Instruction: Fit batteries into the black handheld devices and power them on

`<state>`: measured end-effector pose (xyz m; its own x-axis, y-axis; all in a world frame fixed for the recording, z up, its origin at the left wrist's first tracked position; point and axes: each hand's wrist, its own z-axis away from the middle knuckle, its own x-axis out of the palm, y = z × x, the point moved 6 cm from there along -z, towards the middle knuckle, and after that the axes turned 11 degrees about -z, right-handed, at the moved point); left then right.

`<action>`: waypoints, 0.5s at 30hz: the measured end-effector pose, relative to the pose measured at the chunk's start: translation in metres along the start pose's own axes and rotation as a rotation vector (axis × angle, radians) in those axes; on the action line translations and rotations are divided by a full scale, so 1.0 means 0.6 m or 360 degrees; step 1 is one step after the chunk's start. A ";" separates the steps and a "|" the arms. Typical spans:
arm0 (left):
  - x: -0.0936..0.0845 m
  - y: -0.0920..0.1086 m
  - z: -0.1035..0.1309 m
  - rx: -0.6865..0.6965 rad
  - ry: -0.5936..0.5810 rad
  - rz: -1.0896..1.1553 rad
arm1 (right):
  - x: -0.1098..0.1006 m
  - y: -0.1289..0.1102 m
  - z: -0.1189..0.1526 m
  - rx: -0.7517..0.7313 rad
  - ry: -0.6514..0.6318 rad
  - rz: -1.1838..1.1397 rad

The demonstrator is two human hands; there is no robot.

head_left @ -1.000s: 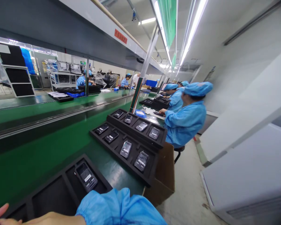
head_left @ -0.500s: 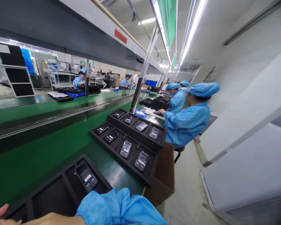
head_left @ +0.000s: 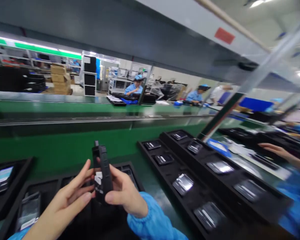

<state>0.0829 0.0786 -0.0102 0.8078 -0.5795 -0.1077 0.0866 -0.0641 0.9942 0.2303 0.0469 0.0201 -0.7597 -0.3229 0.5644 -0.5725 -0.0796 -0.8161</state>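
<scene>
A black handheld device (head_left: 103, 168) with a short antenna stub stands upright on edge between my two hands, above a black foam tray (head_left: 52, 186). My right hand (head_left: 126, 193) grips its lower right side, thumb on the front edge. My left hand (head_left: 65, 203) touches its left side with fingers spread, near a white label. Another device (head_left: 28, 211) in clear film lies in the tray's left pocket.
Two long black trays (head_left: 215, 186) of film-wrapped devices lie on the green conveyor bench (head_left: 65, 146) to my right. A co-worker's hand (head_left: 275, 150) reaches in at right. A slanted metal post (head_left: 220, 116) rises behind the trays. Other workers sit across the line.
The view swung left and down. Both hands came up into view and now hold a device upright over the near tray; earlier only my sleeve and fingertips showed.
</scene>
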 end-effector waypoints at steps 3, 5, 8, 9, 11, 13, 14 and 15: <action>0.006 0.005 -0.003 0.0082 -0.0111 -0.0207 | -0.007 -0.002 -0.002 -0.0015 -0.0017 0.0039; 0.006 0.006 -0.004 0.0139 -0.0114 -0.0403 | -0.009 -0.001 -0.001 -0.0014 0.0002 0.0092; 0.007 0.001 -0.003 0.0160 -0.0101 -0.0604 | -0.008 -0.002 -0.001 -0.0042 0.0008 0.0135; 0.008 0.000 -0.003 0.0169 -0.0093 -0.0655 | -0.007 -0.001 -0.002 -0.0059 0.0006 0.0138; 0.011 0.001 -0.003 0.0204 -0.0088 -0.0792 | -0.013 0.010 -0.004 -0.0075 0.0054 0.0120; 0.012 0.002 -0.002 0.0224 -0.0106 -0.0971 | -0.033 0.034 -0.005 -0.0051 0.0219 0.0084; 0.010 0.003 0.000 0.0221 -0.0109 -0.1058 | -0.047 0.051 -0.004 -0.0016 0.0322 0.0084; 0.004 0.006 0.002 0.0210 -0.0083 -0.1134 | -0.064 0.070 -0.001 0.0030 0.0429 0.0142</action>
<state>0.0844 0.0762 -0.0070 0.5524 -0.3982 -0.7323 0.5078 -0.5359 0.6744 0.2356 0.0564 -0.0356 -0.8628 -0.0671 0.5011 -0.4959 -0.0804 -0.8646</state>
